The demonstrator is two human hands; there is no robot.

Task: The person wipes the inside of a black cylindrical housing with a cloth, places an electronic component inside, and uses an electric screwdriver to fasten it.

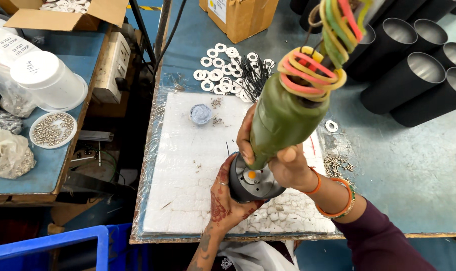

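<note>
While the right hand (pixel 288 163) is wrapped around the lower body of a green power screwdriver (pixel 283 118), its thumb laid across the near side and its fingers curled behind, the forearm is brought in from the lower right in a dark purple sleeve, with orange and green bangles worn at the wrist. The left hand (pixel 223 198), marked with henna, is raised from below with the wrist bent back, and its fingers are cupped against the side of a round black housing (pixel 253 183), which is held steady on the white foam pad (pixel 187 170). The screwdriver is kept close to upright, its long axis tilted so that the top leans up and to the right toward the camera, and its tip is pointed down into the face of the housing. A smooth olive-green tapered shell is seen on the tool, and its upper end is wound with red, yellow and green rubber bands (pixel 310 73). A silvery plate with an orange centre is shown on the top of the housing. Near the far edge of the pad a small grey cup (pixel 201 114) is placed, and white washers (pixel 218 70) are scattered beyond it on the blue desk (pixel 413 170). Black tubes (pixel 418 75) are laid at the far right.
</note>
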